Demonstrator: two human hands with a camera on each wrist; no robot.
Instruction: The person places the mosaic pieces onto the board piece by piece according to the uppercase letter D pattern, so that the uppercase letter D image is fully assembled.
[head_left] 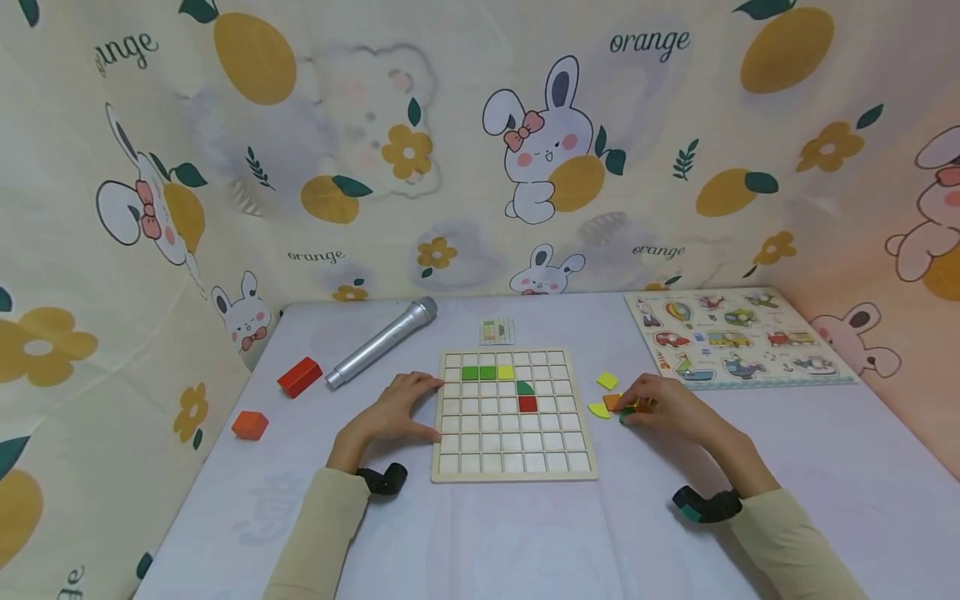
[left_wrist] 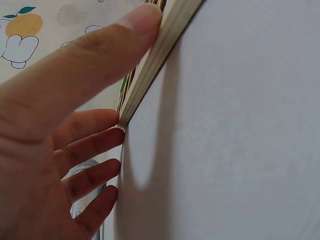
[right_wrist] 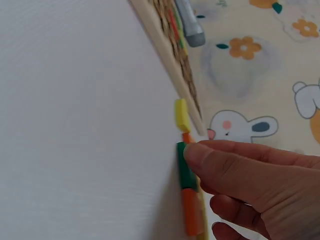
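Observation:
A wooden grid board (head_left: 517, 478) lies in the middle of the table. On it sit two green square tiles and a yellow square tile in a row, and a dark green quarter-round tile (head_left: 525, 388) above a red square tile (head_left: 528, 404). My left hand (head_left: 386, 410) rests along the board's left edge, thumb and fingers spread, fingertips right at the rim. Right of the board, my right hand (head_left: 671, 404) pinches a dark green tile (right_wrist: 186, 167) among loose tiles. Around it lie an orange tile (right_wrist: 190, 212), a yellow quarter-round tile (head_left: 599, 410) and a yellow square tile (head_left: 607, 381).
A small patterned card (head_left: 497, 331) lies behind the board. To the left are a silver microphone (head_left: 382, 342), a red block (head_left: 300, 377) and an orange-red block (head_left: 250, 426). A picture puzzle board (head_left: 738, 337) occupies the back right. Printed cloth hangs behind the table.

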